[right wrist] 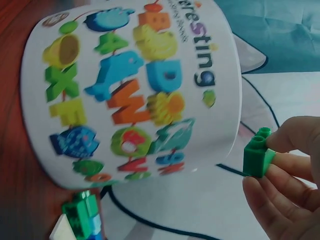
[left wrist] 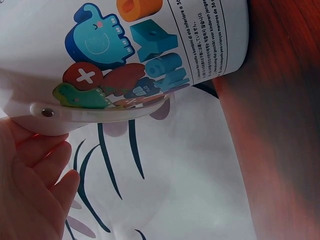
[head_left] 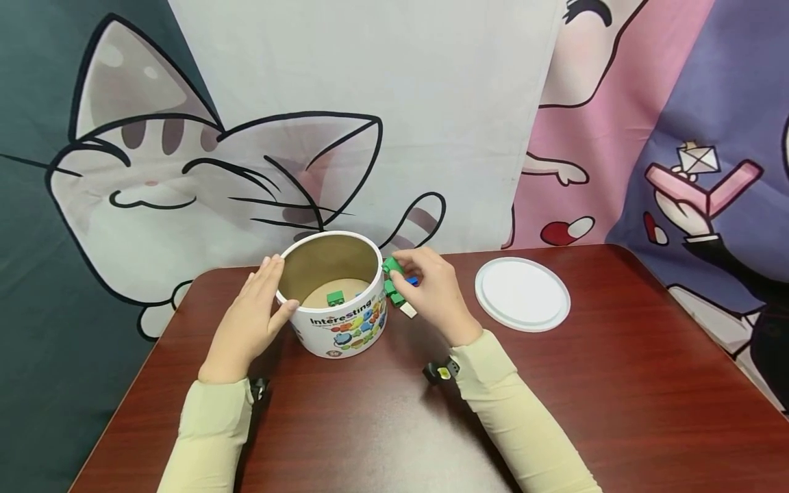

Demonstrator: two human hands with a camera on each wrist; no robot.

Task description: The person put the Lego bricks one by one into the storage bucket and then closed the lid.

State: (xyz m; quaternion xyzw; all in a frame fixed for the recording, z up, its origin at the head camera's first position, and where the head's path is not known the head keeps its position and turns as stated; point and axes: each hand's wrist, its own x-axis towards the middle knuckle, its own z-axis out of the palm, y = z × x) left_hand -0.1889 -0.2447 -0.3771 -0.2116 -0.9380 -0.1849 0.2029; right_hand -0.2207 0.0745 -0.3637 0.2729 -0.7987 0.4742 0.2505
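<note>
A white tub (head_left: 342, 335) with printed toy pictures stands on the table, its top uncovered. Inside, on its floor, lies a green block (head_left: 335, 298) with a bit of blue beside it. My left hand (head_left: 249, 325) rests against the tub's left rim, fingers extended along the outside and thumb at the front edge. At the tub's right side, my right hand (head_left: 434, 291) pinches a green building block (right wrist: 256, 156) between thumb and fingers, near rim height. Below that hand sit more green blocks (right wrist: 82, 212), a blue one (head_left: 412, 281) and a white piece (head_left: 408, 311).
A round white lid (head_left: 522, 294) lies flat on the reddish-brown table (head_left: 370, 424), right of the right hand. Behind the table hangs a cloth backdrop (head_left: 456, 116) with cartoon drawings. The tub has a pale handle (left wrist: 120, 116) hanging along its side.
</note>
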